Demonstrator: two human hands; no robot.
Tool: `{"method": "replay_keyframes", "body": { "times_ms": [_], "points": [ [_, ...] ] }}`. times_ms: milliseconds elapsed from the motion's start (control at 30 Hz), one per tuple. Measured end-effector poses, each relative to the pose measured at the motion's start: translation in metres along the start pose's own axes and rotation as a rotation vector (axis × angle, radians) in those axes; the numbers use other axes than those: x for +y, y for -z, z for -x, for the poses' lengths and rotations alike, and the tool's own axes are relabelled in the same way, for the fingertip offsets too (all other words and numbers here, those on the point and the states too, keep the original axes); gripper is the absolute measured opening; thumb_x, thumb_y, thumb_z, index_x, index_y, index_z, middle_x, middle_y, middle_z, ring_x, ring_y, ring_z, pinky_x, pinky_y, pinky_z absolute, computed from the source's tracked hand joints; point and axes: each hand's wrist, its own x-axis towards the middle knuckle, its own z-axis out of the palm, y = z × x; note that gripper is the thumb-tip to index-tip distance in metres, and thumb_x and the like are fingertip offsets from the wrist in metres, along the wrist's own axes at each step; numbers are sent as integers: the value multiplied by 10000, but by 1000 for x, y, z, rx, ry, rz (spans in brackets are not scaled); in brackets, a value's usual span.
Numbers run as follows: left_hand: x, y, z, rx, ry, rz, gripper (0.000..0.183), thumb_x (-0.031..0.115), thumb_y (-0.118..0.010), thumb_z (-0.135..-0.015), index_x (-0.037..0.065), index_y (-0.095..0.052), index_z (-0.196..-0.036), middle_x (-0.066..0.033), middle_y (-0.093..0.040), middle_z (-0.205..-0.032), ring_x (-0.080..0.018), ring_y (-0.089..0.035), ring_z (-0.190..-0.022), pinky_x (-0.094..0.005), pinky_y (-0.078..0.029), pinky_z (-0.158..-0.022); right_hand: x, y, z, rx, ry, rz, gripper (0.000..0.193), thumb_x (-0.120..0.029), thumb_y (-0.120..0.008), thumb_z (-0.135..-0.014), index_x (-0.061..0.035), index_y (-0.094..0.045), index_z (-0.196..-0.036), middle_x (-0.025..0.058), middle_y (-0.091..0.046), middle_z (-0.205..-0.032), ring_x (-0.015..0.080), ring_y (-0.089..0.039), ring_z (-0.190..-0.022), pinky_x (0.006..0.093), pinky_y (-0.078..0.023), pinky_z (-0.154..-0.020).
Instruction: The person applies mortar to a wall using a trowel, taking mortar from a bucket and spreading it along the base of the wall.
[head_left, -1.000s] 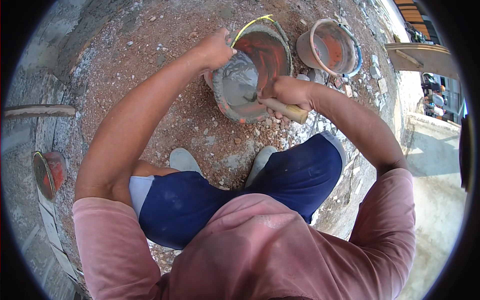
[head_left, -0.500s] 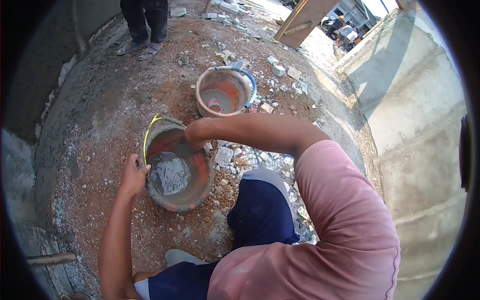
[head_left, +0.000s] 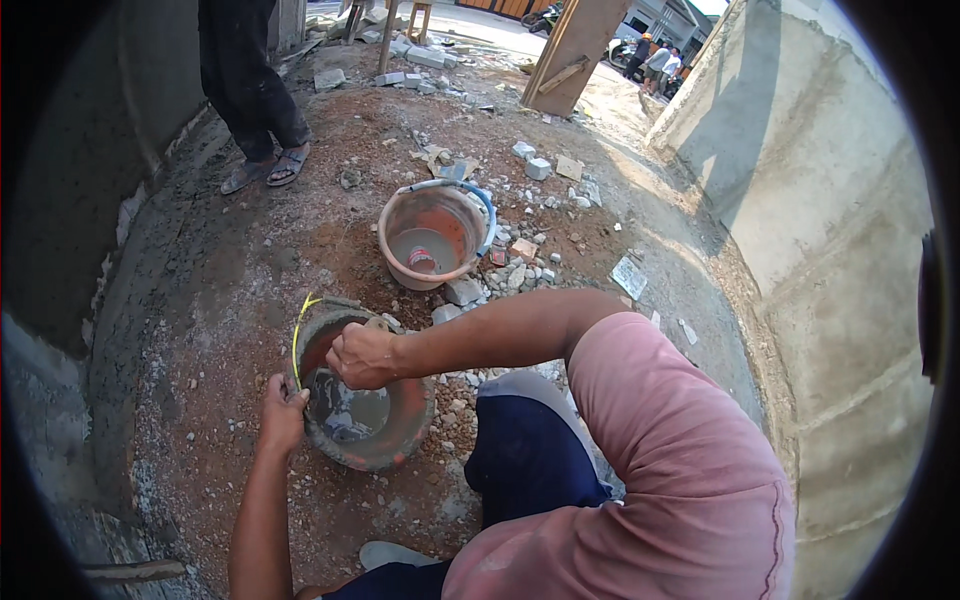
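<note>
A mortar-crusted orange bucket (head_left: 420, 425) stands on the ground in front of me, tilted slightly, with wet grey cement mix (head_left: 352, 408) in its bottom. My left hand (head_left: 282, 412) grips its left rim beside the thin yellow handle (head_left: 297, 340). Over the bucket's mouth, my right hand (head_left: 362, 356) is closed in a fist. A small tan end shows behind the fist, but what it holds is hidden. Farther off stands a second bucket (head_left: 388, 245) with a blue handle (head_left: 491, 225), grey liquid and a reddish, cup-like object (head_left: 422, 260) inside.
White and grey rubble (head_left: 538, 168) is strewn over the reddish gravel. Another person's sandaled feet (head_left: 288, 166) stand at the far left. Plastered walls (head_left: 830, 230) rise on both sides. A wooden board (head_left: 565, 60) leans at the back, with people (head_left: 655, 65) beyond.
My right hand has risen from inside the near bucket to above its mouth. The left hand stays at the rim. My view has shifted, and the other person's legs look straighter.
</note>
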Motion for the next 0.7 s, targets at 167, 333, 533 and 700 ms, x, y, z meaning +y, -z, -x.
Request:
{"method": "replay_keyframes", "body": {
  "times_ms": [167,333,533,700],
  "points": [
    [-3,2,-3,-9,49,-36,309,-4,-662,-968,20,-514,-1239,-71,-631,-1118,-171,-589,-1053,-323,-456,-955,6,-30,4,-100,-125,83,347,-210,-580,-940,66,-711,-1102,170,-709,-1024,306,-716,-917,432,-533,-603],
    [-5,5,0,-3,36,36,329,-8,-661,-966,13,-511,-1258,-84,-627,-1129,-177,-586,-1061,-323,-457,-960,-13,-42,24,-374,-252,-99,297,-186,-608,-932,33,-752,-1070,188,-737,-1052,339,-750,-900,522,-583,-583],
    [-9,9,-1,1,30,-1,341,0,-674,-962,8,-520,-1266,-96,-625,-1142,-182,-583,-1074,-329,-462,-961,-42,-24,33,-519,-234,-494,250,-163,-656,-908,-25,-794,-1065,137,-782,-1113,332,-761,-1030,455,-628,-809],
    [9,-13,-10,-25,-3,-46,301,2,-677,-961,11,-530,-1225,-91,-625,-1118,-177,-582,-1044,-334,-465,-944,-29,-48,15,-718,-210,-631,288,-206,-690,-877,-1,-786,-1055,192,-771,-1077,333,-763,-999,464,-626,-779]
  ]
}}
